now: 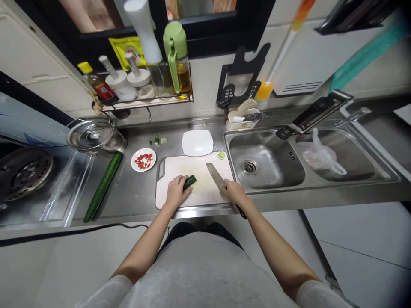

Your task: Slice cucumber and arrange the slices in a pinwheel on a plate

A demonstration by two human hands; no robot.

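On the white cutting board [202,197] lies a short piece of cucumber [190,182], dark green outside. My left hand [176,191] is closed over its left end, fingers curled. My right hand [233,191] grips a kitchen knife [215,176] by its dark handle. The blade points up and left over the board, apart from the cucumber piece. Pale cucumber slices [221,155] rest at the board's top right corner. A white plate [197,143] stands just behind the board.
A small plate with chopped red bits [143,160] sits left of the board, with cucumber ends [156,140] behind it. Further left are a whole cucumber [103,187] and a lidded steel pot [96,136]. To the right, a double sink [266,160] holds a plastic bag [321,156].
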